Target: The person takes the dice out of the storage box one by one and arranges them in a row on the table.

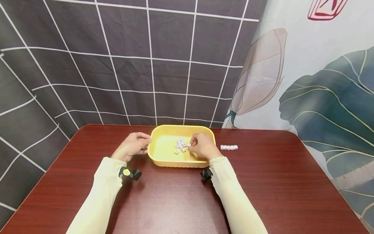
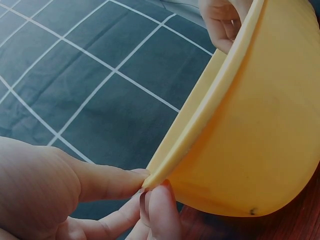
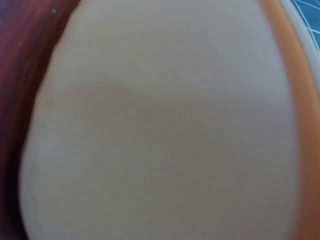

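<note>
A yellow plastic basin [image 1: 180, 164] stands on the table, with several small white dice [image 1: 181, 143] clustered on its floor. My left hand [image 1: 132, 145] pinches the basin's left rim; in the left wrist view the thumb [image 2: 112, 182] lies on one side of the rim and fingers [image 2: 165, 210] on the other. Reaching over the right side, my right hand [image 1: 201, 146] is inside the basin with curled fingers, and a die [image 1: 189, 145] sits right at its fingertips. A blurred pale surface fills most of the right wrist view, hiding those fingers there.
On the red-brown table [image 1: 163, 198], a short row of dice [image 1: 229, 147] lies just right of the basin. Behind the table hangs a dark cloth with a white grid [image 1: 172, 78], and a leaf-patterned cloth [image 1: 327, 94] hangs on the right.
</note>
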A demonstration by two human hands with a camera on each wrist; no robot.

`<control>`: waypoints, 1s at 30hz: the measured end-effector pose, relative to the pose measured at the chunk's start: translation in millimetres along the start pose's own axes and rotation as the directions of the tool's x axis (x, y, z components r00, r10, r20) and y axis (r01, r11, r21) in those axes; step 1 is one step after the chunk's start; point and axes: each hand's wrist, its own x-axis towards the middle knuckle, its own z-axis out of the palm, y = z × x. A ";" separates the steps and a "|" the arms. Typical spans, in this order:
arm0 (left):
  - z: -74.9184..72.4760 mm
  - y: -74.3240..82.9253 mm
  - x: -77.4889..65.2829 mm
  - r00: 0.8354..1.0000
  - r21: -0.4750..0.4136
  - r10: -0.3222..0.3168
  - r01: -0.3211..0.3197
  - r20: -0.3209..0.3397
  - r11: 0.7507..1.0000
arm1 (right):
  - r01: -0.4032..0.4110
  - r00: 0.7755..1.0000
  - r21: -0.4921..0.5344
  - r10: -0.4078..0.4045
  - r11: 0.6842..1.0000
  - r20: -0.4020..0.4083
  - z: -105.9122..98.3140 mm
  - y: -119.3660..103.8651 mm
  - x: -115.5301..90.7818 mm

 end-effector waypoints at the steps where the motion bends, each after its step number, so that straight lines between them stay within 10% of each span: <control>1: 0.0 0.1 0.0 1.000 0.000 -0.001 0.001 -0.001 1.000 | 0.018 1.000 0.007 -0.018 1.000 0.008 -1.7 0.3 0.2; 11: -0.5 -0.5 0.2 1.000 0.002 -0.004 0.004 -0.005 1.000 | 0.174 0.985 0.019 -0.174 0.985 0.001 -17.7 6.4 -0.8; 30: 0.7 -0.3 0.9 1.000 -0.003 -0.012 0.012 -0.016 1.000 | 0.198 0.980 0.018 -0.197 0.980 -0.011 -47.2 18.2 -12.1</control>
